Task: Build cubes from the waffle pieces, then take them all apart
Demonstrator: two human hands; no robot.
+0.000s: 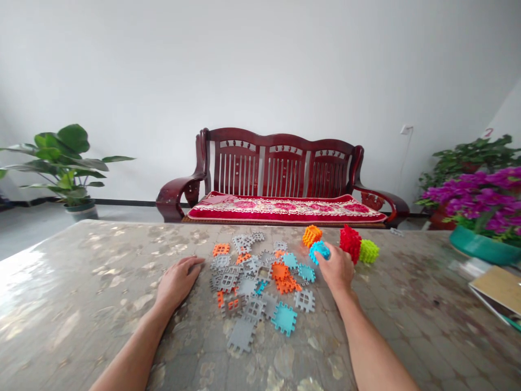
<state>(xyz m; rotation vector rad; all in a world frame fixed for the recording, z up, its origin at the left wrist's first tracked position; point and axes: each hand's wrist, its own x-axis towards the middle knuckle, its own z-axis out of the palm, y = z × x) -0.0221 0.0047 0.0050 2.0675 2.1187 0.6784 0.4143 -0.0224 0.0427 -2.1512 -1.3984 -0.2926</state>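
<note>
The blue toothed plastic block [318, 252] is gripped by the right hand [337, 266]; the left hand [179, 279] lies unclenched on the grey-brown patterned tabletop [81, 304].

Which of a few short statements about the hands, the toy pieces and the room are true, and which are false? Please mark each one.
1. The right hand touches the blue block. True.
2. The left hand grips an orange piece. False: it rests on the table, beside the flat grey pieces.
3. In this view, the red block appears between the blue block and the lime-green block. True.
4. The bench cover is plain green. False: it is red with a pale pattern.
5. Purple flowers show at the right of the view. True.
</note>
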